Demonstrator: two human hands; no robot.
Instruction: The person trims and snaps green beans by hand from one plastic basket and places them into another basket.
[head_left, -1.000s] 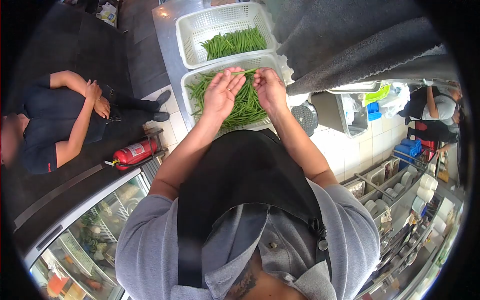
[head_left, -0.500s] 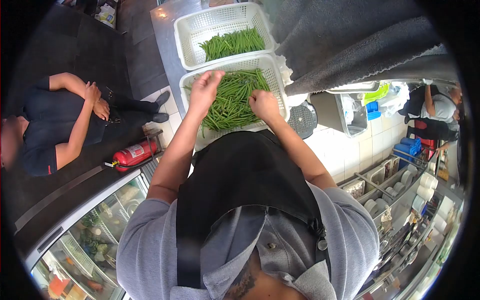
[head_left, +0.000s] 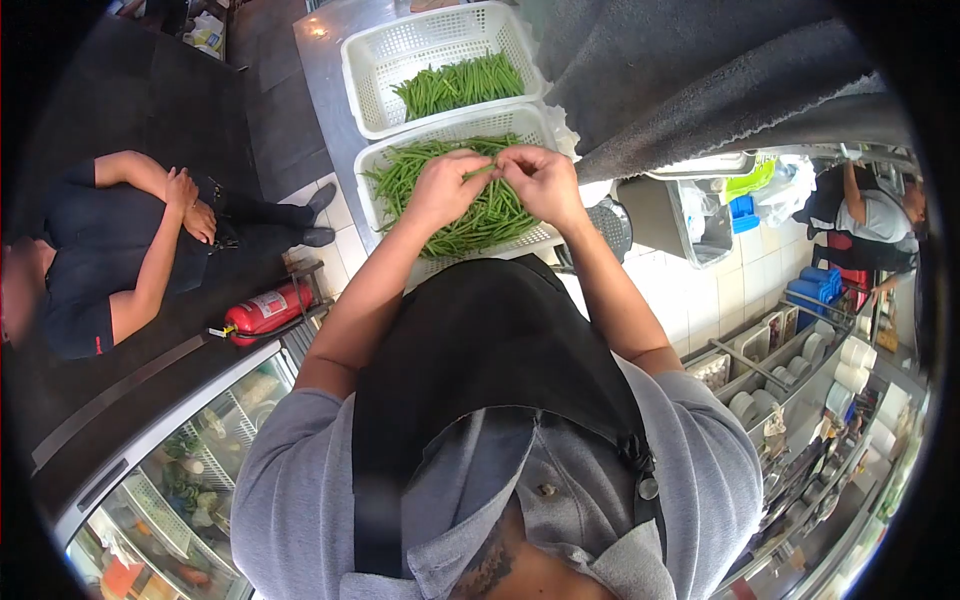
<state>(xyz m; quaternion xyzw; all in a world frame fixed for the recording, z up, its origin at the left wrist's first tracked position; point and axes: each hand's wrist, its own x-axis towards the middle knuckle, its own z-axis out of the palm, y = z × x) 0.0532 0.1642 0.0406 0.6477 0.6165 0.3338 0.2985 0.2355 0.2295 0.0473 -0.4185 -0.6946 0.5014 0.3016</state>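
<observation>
Metal table [head_left: 325, 90] bears two white perforated baskets, end to end: far basket [head_left: 370, 72] with a neat row of beans [head_left: 460, 85], near basket [head_left: 536, 127] directly under the hands. In the near basket, a loose heap of beans [head_left: 480, 225] spreads below the fingers. Left hand [head_left: 447, 188]: thumb and forefinger drawn together in a pinch on one bean, other fingers curled in; back of hand up, wrist angled inward. Right hand [head_left: 543, 185]: thumb and forefinger nearly meeting, the rest folded; whether they grip anything is hidden. Knuckles up, hand turned toward its partner. Both sets of fingertips meet, or nearly so, above the heap. Single bean [head_left: 478, 171]: between left thumb and forefinger, short green length visible, far end obscured at the right fingertips.
</observation>
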